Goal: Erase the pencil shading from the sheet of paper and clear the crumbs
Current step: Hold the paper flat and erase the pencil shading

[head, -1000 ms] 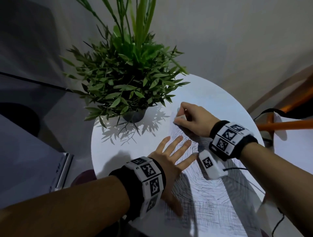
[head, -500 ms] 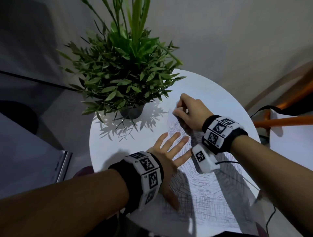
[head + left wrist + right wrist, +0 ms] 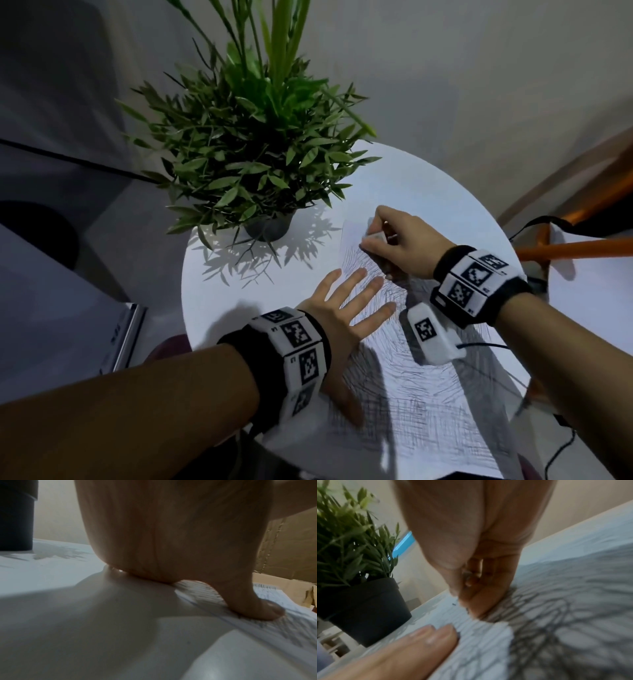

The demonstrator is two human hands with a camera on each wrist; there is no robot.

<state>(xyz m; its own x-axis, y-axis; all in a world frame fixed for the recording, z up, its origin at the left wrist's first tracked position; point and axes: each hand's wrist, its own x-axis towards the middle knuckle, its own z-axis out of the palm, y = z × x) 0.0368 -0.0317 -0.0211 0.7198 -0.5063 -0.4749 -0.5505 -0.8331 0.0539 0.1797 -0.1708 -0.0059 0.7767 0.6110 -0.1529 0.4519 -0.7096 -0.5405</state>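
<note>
L hand lay flat, fingers spread, pressing the sheet of paper onto the round table; R hand pinched a white eraser against the shading at sheet's far corner, nr potted plant; dark crumbs by its fingertips.

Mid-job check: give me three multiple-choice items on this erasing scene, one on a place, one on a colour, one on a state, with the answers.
1. Where on the sheet of paper is the eraser working?
A. the far end, near the potted plant
B. the near end, by the table edge
C. off the sheet

2. What colour is the plant pot?
A. white
B. orange
C. dark grey

3. What is the left hand doing?
A. gripping the pot
B. pressing flat on the sheet, fingers spread
C. holding a pencil

Answers: 1 A, the right hand holds the eraser at the sheet's far end. 2 C, the right wrist view shows a dark pot. 3 B, the head view shows straight, splayed fingers on the paper.
</note>
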